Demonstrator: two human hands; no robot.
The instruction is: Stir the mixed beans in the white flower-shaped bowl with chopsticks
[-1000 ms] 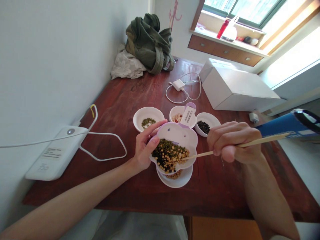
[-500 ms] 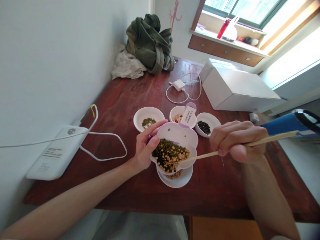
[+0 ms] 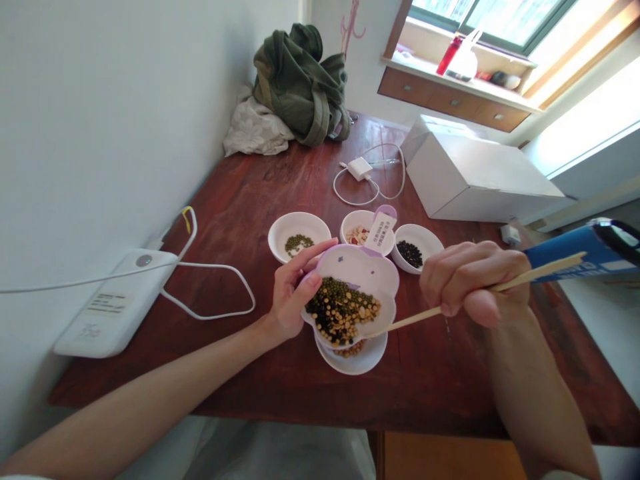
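My left hand [image 3: 295, 293] grips the left rim of a white and purple flower-shaped bowl [image 3: 383, 283], thumb inside the edge. The bowl tilts toward me and holds a mix of green, black and yellow beans [image 3: 340, 310]. In my right hand [image 3: 477, 280] are wooden chopsticks [image 3: 413, 318], their tips at the bowl's lower right edge. Partly hidden under the bowl, a white dish [image 3: 367, 360] contains yellow beans. Behind it stand white bowls of green beans [image 3: 299, 245], pale and reddish pieces [image 3: 357, 235] and black beans [image 3: 410, 253]. A labelled tab [image 3: 381, 230] sticks up from the flower bowl.
A white power bank [image 3: 115, 303] with a looping cable lies at the left wall. Farther back on the brown table [image 3: 270, 183] are a charger [image 3: 359, 169], a green bag [image 3: 300, 87] and a white box [image 3: 480, 170]. A blue object [image 3: 565, 257] shows behind my right hand.
The chopstick tips have shifted slightly down and right, from among the beans to the bowl's lower right edge. My left hand keeps its hold on the bowl.
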